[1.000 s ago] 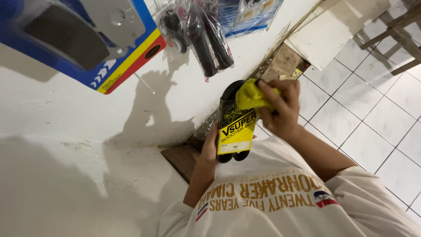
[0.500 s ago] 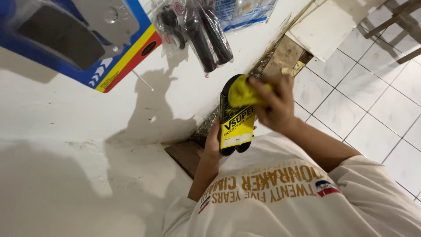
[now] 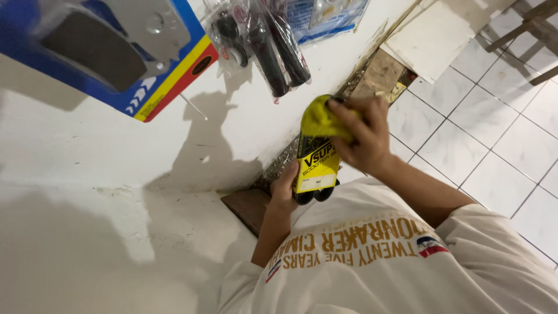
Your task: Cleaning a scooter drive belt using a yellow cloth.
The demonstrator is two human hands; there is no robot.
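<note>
My left hand (image 3: 286,187) grips the lower end of a black looped belt in a yellow printed sleeve (image 3: 317,166), held upright in front of my chest. My right hand (image 3: 363,135) presses a crumpled yellow cloth (image 3: 321,118) against the top of that belt. Both hands are closed around what they hold. The belt's black ends show just below the yellow sleeve.
On the white wall (image 3: 87,192) hang a blue, yellow and red carded part (image 3: 110,52), bagged black grips (image 3: 270,40) and a clear blue-printed packet (image 3: 328,14). White floor tiles (image 3: 482,145) lie to the right, with a loose white tile (image 3: 433,35) and a brown piece (image 3: 247,206).
The right hand with the yellow cloth has shifted slightly along the top of the belt. The left hand keeps its grip at the lower end.
</note>
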